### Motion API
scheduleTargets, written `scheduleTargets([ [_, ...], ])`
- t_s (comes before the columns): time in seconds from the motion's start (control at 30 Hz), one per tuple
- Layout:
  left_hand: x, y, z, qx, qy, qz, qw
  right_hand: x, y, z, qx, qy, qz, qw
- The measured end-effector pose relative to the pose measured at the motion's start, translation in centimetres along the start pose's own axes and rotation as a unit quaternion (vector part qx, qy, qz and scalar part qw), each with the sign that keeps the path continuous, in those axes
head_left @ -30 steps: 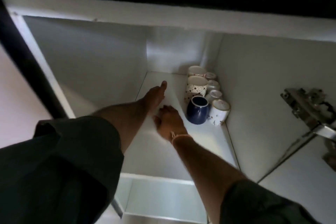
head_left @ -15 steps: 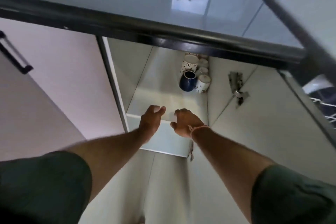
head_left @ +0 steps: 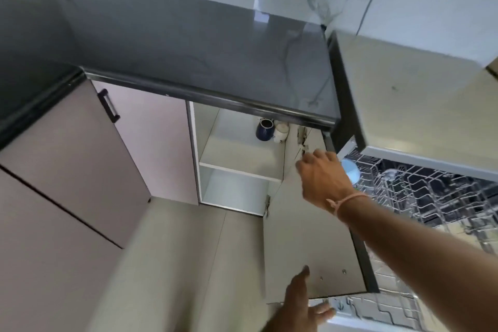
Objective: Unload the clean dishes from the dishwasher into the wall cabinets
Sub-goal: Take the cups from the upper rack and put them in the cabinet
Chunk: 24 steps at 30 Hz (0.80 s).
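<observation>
An open cabinet (head_left: 239, 167) under the dark countertop holds a dark blue mug (head_left: 264, 130) and a white mug (head_left: 280, 132) at the back right of its upper shelf. My right hand (head_left: 322, 178), empty with fingers apart, reaches out to the right, over the cabinet's open door (head_left: 310, 245) toward the dishwasher's wire rack (head_left: 420, 197). A light blue dish (head_left: 350, 171) shows in the rack just behind that hand. My left hand (head_left: 299, 304) hangs low at the bottom edge, fingers spread and holding nothing.
A glossy dark countertop (head_left: 204, 62) runs above the cabinets. Shut pinkish cabinet doors with a black handle (head_left: 109, 106) stand at the left. The dishwasher's lower rack (head_left: 377, 307) shows at the bottom right. Beige floor tiles (head_left: 172, 264) lie below.
Both hands have pulled back out of the cabinet. The view has drawn away and swung right. My right hand has moved toward the dishwasher rack and my left hand has dropped low.
</observation>
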State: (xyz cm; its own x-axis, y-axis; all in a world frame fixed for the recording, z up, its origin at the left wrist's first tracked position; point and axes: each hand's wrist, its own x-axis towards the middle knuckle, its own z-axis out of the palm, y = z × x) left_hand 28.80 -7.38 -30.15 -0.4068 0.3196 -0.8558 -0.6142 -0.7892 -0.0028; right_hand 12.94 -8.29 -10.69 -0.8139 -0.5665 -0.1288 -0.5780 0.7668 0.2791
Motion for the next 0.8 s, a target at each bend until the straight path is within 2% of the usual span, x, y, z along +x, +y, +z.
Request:
scheduleTargets([
  [0.1, -2.4, -0.9, 2.4, -0.152, -0.029, 0.038, 0.987, -3.3, 2.3, -2.0, 0.012, 0.009, 0.064, 0.998],
  [0.17, -3.6, -0.6, 2.7, -0.188, -0.038, 0.056, 0.980, -5.0, 2.5, -2.6, 0.102, -0.014, 0.101, 0.990],
  [0.23, -4.1, 0.1, 1.7, -0.171, -0.037, 0.086, 0.981, -5.7, 2.1, -3.0, 0.182, -0.029, 0.117, 0.976],
  [0.33, -4.5, 1.6, -0.9, -0.147, -0.005, 0.110, 0.983, -5.9, 1.2, -3.6, 0.214, -0.025, 0.102, 0.971],
  [0.43, -6.1, 5.2, -3.9, -0.151, 0.022, 0.118, 0.981, -5.4, -0.6, -4.1, 0.207, -0.021, 0.048, 0.977],
  [0.6, -10.7, 14.0, -6.9, -0.191, 0.041, 0.190, 0.962, -2.4, -4.5, -4.7, 0.194, -0.044, -0.005, 0.980],
  [0.67, -12.3, 18.4, -6.9, -0.158, 0.048, 0.231, 0.959, -0.3, -6.1, -4.8, 0.178, -0.039, -0.002, 0.983],
  [0.8, -12.9, 25.6, -5.9, -0.124, 0.043, 0.258, 0.957, 3.9, -9.0, -4.9, 0.139, -0.008, 0.039, 0.989],
])
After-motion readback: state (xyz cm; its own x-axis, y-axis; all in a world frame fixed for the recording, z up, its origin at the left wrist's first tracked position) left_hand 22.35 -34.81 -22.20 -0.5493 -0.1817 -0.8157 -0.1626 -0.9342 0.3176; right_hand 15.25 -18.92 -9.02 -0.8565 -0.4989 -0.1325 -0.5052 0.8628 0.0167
